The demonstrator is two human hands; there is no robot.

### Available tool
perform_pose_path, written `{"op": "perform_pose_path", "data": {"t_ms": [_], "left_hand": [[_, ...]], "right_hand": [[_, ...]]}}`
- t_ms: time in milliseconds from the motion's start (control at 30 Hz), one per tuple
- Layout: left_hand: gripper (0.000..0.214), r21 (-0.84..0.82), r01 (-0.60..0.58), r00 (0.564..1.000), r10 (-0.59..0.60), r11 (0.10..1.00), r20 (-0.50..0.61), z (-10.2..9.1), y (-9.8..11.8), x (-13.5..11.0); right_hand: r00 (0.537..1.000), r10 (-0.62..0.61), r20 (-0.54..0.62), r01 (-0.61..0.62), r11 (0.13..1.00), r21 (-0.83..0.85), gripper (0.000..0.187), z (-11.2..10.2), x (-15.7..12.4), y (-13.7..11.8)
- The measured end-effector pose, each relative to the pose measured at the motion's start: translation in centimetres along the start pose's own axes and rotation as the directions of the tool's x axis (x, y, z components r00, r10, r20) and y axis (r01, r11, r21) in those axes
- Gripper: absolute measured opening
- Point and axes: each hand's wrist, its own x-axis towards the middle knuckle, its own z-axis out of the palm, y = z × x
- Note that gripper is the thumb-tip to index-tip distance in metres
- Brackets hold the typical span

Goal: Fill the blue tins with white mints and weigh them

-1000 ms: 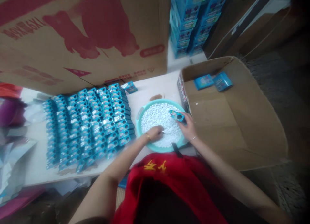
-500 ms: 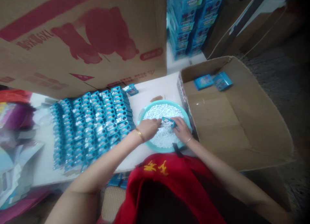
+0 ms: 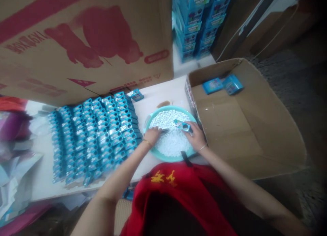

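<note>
My right hand (image 3: 196, 137) grips a small blue printed box (image 3: 182, 125), held tilted over the right half of a turquoise basin (image 3: 168, 158). The basin is filled with small white candy pellets (image 3: 172, 145). On its left side, my left hand (image 3: 152, 135) is closed around a thin grey metal tool (image 3: 165, 130), whose tip lies low at the pellets. Its exact shape is blurred. The tool and the box are apart. Left of the basin, many similar blue boxes (image 3: 106, 137) stand packed in rows on the white table.
One blue box (image 3: 136, 95) lies apart behind the rows. A large carton (image 3: 107, 35) stands at the back. To the right, an open cardboard box (image 3: 227, 127) holds two blue packs (image 3: 233, 84). Blue display boxes (image 3: 192, 28) are stacked behind. Plastic and papers (image 3: 15, 174) lie far left.
My left hand has moved left and down from the blue box, taking the metal tool to the pellets. My right hand has shifted slightly right with the box, now more fully in view.
</note>
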Motion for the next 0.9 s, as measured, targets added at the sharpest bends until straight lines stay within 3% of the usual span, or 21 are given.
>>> {"op": "perform_pose_path", "data": {"t_ms": [133, 200, 300, 433, 567, 667, 733, 800, 900], "left_hand": [[0.027, -0.254, -0.176, 0.984, 0.174, 0.951, -0.032, 5.1, 2.7, 1.6], [0.027, -0.437, -0.226, 0.974, 0.204, 0.871, -0.097, 6.1, 3.4, 1.7], [0.027, -0.617, -0.268, 0.963, 0.214, 0.740, -0.162, 5.9, 2.6, 1.0], [0.028, -0.663, -0.356, 0.934, 0.241, 0.659, -0.262, 2.5, 0.2, -1.6], [0.026, -0.556, -0.373, 0.923, 0.236, 0.743, -0.304, -3.1, -0.9, -4.2], [0.022, -0.319, -0.252, 0.961, 0.196, 0.914, -0.197, -7.1, 0.4, -5.0], [0.020, -0.107, -0.165, 0.981, 0.153, 0.980, -0.116, -9.1, 2.1, -5.2], [0.022, 0.052, -0.133, 0.988, 0.136, 0.990, -0.075, -10.6, 3.8, -5.5], [0.025, 0.136, -0.132, 0.987, 0.143, 0.982, -0.071, -12.1, 5.3, -6.1]], "right_hand": [[1.000, 0.015, -0.006, -0.015, 1.000, -0.005, 0.033, 0.0, 0.4, -0.2], [0.999, 0.030, -0.014, -0.030, 1.000, -0.006, 0.033, 0.1, 0.5, 0.0], [0.999, 0.050, -0.018, -0.050, 0.999, -0.006, 0.033, 0.1, 0.5, 0.2], [0.999, 0.052, -0.005, -0.052, 0.999, -0.009, 0.033, 0.1, 0.4, 0.5], [0.998, 0.025, 0.065, -0.025, 1.000, -0.002, 0.036, 0.6, -0.1, 0.6], [0.993, -0.009, 0.122, 0.009, 1.000, 0.007, 0.045, 1.4, -0.6, 0.3], [0.989, -0.036, 0.140, 0.034, 0.999, 0.016, 0.049, 1.8, -0.9, 0.0], [0.988, -0.053, 0.145, 0.050, 0.998, 0.026, 0.050, 2.1, -1.1, -0.2], [0.988, -0.046, 0.144, 0.039, 0.998, 0.055, 0.048, 2.4, -1.2, -0.3]]}}
